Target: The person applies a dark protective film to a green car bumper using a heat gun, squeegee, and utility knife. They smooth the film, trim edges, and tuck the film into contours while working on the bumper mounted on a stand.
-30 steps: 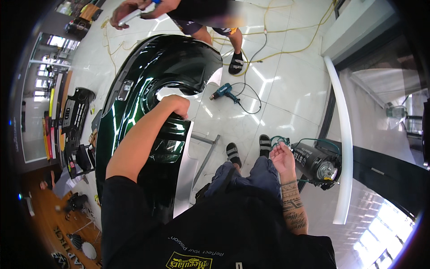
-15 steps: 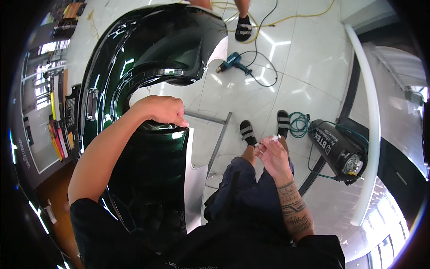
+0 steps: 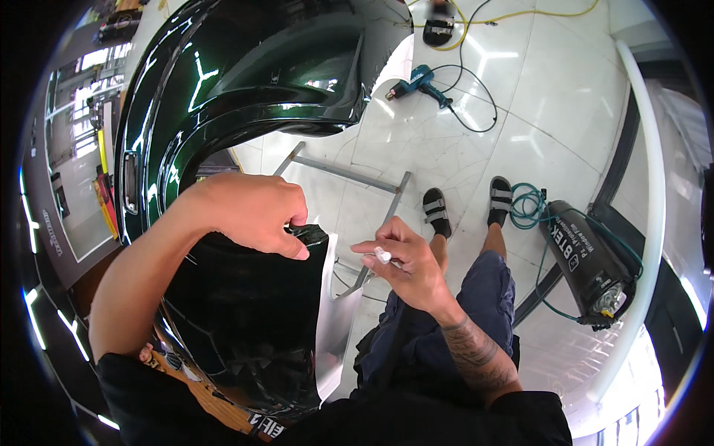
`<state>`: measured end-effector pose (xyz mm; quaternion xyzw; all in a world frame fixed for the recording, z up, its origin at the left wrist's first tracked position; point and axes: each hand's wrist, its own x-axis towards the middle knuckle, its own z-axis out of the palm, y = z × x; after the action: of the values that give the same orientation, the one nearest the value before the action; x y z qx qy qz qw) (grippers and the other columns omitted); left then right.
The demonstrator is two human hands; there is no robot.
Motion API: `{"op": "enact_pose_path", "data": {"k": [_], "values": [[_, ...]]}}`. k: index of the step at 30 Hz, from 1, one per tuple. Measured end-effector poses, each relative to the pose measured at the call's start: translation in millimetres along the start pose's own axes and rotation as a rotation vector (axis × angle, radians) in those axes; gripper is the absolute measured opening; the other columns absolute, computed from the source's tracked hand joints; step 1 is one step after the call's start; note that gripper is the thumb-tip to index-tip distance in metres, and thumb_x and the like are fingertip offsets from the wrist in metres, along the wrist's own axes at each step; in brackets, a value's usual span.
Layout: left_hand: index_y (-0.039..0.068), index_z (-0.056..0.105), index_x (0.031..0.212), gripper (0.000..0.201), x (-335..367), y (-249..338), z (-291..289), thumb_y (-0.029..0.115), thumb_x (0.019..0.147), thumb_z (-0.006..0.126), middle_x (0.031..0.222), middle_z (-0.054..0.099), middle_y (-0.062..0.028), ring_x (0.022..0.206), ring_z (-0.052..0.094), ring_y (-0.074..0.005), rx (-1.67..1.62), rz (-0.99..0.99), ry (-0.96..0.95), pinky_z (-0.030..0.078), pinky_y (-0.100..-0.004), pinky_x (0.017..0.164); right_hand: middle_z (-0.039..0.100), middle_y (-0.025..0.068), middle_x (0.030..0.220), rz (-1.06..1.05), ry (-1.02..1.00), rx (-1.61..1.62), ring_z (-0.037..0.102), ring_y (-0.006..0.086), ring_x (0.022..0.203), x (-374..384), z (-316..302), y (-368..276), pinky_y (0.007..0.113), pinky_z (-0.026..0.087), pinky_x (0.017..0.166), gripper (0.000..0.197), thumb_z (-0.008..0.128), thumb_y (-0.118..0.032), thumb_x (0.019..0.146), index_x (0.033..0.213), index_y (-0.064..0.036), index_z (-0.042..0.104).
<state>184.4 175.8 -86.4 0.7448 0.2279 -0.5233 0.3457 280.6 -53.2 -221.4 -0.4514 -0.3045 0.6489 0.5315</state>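
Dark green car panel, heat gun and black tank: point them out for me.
Dark green car panel (image 3: 245,312): head view, on its broad section low in the picture.
Heat gun (image 3: 420,81): head view, on its teal body.
Black tank (image 3: 584,258): head view, on the side of its cylinder.

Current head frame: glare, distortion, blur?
Head view: bright streaks glare off the glossy dark green panel and tiled floor; head view: the white tube looks bowed near the right rim, likely fisheye, corners black; head view: the small white item in the right hand lacks clear detail.
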Motion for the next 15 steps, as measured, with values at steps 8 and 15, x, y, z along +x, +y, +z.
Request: {"op": "enact_pose_path", "data": {"k": [8,15], "values": [[0.002,0.056,0.061,0.037,18.2,7.8,-15.2,0.032,0.072,0.075,0.049,0.043,0.0001,0.049,0.042,-0.0131,-0.340,-0.354,-0.325,0.031,-0.0322,0.050,0.047,0.0016,0.086,0.032,0.021,0.055,0.049,0.0090,0.075,-0.9,-16.2,14.1,0.023,0.042,0.063,0.017,0.067,-0.003,0.087,0.103,0.0026,0.069],[0.001,0.060,0.062,0.036,20.2,9.1,-7.4,0.032,0.071,0.075,0.050,0.046,-0.0011,0.048,0.043,-0.0134,-0.348,-0.432,-0.258,0.031,-0.0327,0.049,0.048,0.0004,0.084,0.019,0.065,0.086,0.048,0.0078,0.074,-0.8,-23.3,9.0,0.022,0.039,0.062,0.018,0.067,-0.006,0.088,0.105,0.0010,0.070]]}}
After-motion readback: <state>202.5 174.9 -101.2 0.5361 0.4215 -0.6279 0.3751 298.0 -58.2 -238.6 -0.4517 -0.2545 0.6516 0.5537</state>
